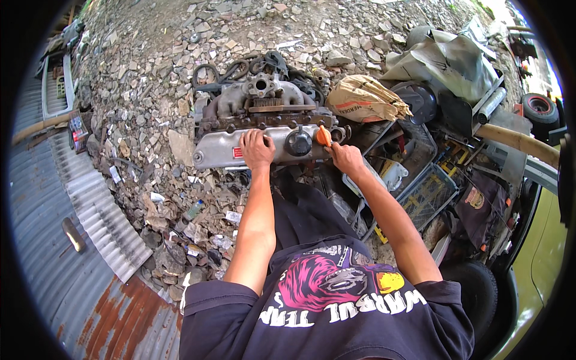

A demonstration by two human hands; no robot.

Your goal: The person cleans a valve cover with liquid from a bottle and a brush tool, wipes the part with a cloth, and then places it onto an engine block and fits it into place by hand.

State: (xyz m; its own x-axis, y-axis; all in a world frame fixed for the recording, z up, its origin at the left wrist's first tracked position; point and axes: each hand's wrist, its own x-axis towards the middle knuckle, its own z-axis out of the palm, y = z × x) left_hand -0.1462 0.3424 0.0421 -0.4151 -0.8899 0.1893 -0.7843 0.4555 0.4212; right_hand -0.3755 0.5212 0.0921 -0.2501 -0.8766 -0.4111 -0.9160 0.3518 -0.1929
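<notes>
Stony rubble (pixel 141 90) covered the ground around a silver valve cover (pixel 217 147), with corrugated metal sheets (pixel 99 204) well to its left. The cover lay at the near side of an engine (pixel 264 107), directly in front of the person, and bore 1 black round cap (pixel 298 144) and 1 red label (pixel 237 152). The left hand (pixel 258 150) rested on the cover, left of the cap, its fingers extended and loosely spread, gripping nothing. Near the cover's right end, the right hand (pixel 347 158) had its fingers curled narrowly around the lower end of an orange tool (pixel 324 136); its exact kind could not be told. A brown sack (pixel 366 99) lay beyond the cover's right end, and a blue-grey plastic crate (pixel 427 193) nearer the person, right of the cover.
</notes>
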